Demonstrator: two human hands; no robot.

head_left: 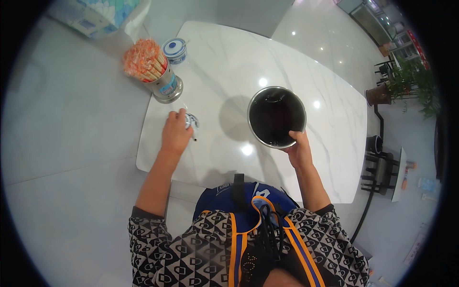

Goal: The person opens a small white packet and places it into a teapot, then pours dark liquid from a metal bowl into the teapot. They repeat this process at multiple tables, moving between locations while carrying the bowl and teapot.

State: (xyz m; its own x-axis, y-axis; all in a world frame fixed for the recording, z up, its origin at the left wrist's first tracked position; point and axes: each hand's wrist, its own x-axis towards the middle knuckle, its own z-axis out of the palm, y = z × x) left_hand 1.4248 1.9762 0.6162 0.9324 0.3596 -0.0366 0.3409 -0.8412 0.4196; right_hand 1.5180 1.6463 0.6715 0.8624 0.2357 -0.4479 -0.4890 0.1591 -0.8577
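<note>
My right hand (300, 150) grips the rim of a round metal pot (304, 107) holding dark liquid, with the thumb over the inner edge. The pot is above the right part of a white marble-patterned table (222, 61). At the table's left side, my left hand (176, 132) is on a small blue-and-white ceramic pot (194, 122) with a short dark-tipped spout. My fingers cover most of that small pot. Just beyond it stands a metal holder (166, 86) full of paper-wrapped chopsticks (145, 59).
A lidded blue-and-white ceramic jar (175, 51) stands behind the chopstick holder. A patterned tissue pack (96, 16) is at the upper left, by the wall. Off to the right are a potted plant (405, 80), a dark chair (381, 172) and another white table (399, 175).
</note>
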